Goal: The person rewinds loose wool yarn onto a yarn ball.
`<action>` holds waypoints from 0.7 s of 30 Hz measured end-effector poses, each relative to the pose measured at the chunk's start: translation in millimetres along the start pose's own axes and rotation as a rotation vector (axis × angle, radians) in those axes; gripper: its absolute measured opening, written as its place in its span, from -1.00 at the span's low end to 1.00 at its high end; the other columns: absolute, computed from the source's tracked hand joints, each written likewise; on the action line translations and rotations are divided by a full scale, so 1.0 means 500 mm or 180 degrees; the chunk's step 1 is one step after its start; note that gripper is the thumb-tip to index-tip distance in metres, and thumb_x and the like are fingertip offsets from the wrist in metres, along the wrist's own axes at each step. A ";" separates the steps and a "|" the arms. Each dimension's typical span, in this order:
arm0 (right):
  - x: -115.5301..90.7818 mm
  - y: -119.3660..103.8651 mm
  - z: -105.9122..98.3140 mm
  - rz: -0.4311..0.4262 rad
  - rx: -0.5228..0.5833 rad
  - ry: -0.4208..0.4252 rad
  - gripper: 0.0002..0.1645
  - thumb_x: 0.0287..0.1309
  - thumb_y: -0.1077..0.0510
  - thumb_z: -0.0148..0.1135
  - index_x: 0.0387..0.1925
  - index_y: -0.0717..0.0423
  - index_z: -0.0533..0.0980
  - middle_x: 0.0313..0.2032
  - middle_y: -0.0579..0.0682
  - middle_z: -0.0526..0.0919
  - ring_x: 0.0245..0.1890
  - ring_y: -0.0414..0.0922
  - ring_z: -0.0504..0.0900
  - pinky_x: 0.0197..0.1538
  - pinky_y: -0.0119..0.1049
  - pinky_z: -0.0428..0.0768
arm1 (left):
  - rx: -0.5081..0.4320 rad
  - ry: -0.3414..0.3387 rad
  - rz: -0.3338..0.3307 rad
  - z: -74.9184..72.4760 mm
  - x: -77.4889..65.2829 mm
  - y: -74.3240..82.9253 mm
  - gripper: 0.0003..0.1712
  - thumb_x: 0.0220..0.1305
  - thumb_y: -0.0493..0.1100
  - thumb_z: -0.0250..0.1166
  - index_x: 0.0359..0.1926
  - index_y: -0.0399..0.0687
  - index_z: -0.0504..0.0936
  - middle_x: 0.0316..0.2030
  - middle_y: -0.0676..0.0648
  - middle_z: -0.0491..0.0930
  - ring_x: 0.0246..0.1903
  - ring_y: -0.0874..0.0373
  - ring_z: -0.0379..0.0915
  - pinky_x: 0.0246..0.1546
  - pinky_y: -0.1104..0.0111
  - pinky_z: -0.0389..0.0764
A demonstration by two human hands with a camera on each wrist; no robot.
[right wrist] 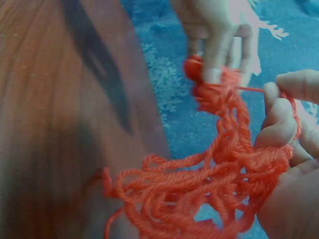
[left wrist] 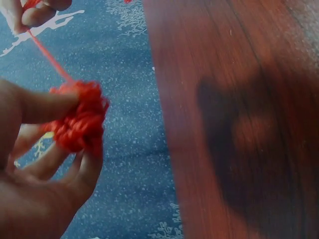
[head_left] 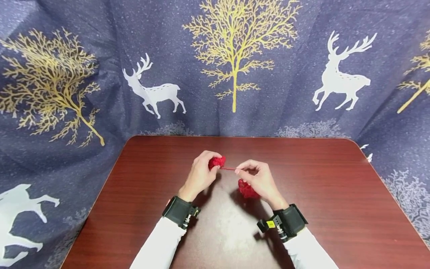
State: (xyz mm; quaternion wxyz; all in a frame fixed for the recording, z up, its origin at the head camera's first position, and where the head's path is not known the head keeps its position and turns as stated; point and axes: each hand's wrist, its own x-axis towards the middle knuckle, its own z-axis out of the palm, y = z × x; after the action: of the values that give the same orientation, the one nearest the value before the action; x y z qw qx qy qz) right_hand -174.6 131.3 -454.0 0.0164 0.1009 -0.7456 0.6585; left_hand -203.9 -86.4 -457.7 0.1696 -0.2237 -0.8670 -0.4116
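A small wound ball of red yarn (left wrist: 82,117) is in my left hand (head_left: 201,172), gripped between thumb and fingers above the table. From it a taut strand (head_left: 229,169) runs across to my right hand (head_left: 258,177), where the thumb and forefinger pinch it. Below that pinch hangs a loose, looped bundle of red yarn (right wrist: 199,184), partly against the right palm. In the head view the bundle (head_left: 248,189) shows beneath the right hand, and whether it touches the table I cannot tell. The left fingers cover part of the ball.
Under both hands lies a reddish-brown wooden table (head_left: 336,186) with rounded far corners. A dark blue curtain (head_left: 285,93) printed with white deer and golden trees hangs behind and beside it. Each wrist carries a black strap (head_left: 290,220) with a small camera.
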 end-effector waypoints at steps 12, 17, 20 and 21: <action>0.026 -0.023 -0.043 0.0111 0.1388 0.0167 -0.91 0.22 0.41 0.31 -0.29 0.23 0.68 -0.51 -0.04 0.66 -0.61 -0.24 0.42 -0.59 -0.50 0.31 | -0.0401 -0.1637 0.0052 -0.025 -0.006 0.007 -0.71 0.18 -0.43 0.43 -0.10 -0.07 0.69 -0.24 0.08 0.65 -0.25 0.23 0.55 -0.15 0.34 0.63; 0.039 -0.011 -0.050 0.0164 0.1715 0.0190 -0.80 0.25 0.44 0.24 -0.31 0.14 0.70 -0.52 -0.04 0.68 -0.63 -0.26 0.40 -0.59 -0.52 0.23 | -0.1144 -0.2004 0.0068 -0.030 -0.006 0.014 -0.72 0.19 -0.39 0.45 -0.08 -0.09 0.69 -0.22 0.06 0.70 -0.19 0.24 0.62 -0.08 0.35 0.68; 0.044 -0.002 -0.050 0.0190 0.1767 0.0217 -0.82 0.25 0.45 0.24 -0.29 0.19 0.70 -0.52 -0.05 0.68 -0.63 -0.26 0.40 -0.60 -0.52 0.23 | -0.1728 -0.2029 0.0179 -0.032 -0.005 0.018 -0.69 0.18 -0.43 0.44 -0.05 -0.18 0.67 -0.19 -0.04 0.72 -0.15 0.19 0.64 -0.01 0.26 0.68; 0.045 0.002 -0.048 0.0203 0.1743 0.0226 -0.83 0.25 0.44 0.25 -0.29 0.19 0.70 -0.53 -0.05 0.68 -0.64 -0.26 0.40 -0.60 -0.52 0.24 | -0.1925 -0.2008 0.0228 -0.032 -0.004 0.020 -0.68 0.17 -0.45 0.43 -0.04 -0.22 0.66 -0.17 -0.10 0.72 -0.14 0.16 0.65 0.00 0.21 0.68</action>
State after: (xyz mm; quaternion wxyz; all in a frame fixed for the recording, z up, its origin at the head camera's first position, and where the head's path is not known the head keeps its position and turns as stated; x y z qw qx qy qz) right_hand -199.6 152.4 -448.2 -0.0062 0.0548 -0.5416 0.8388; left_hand -195.0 -94.1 -442.8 -0.1625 -0.4081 -0.7085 -0.5523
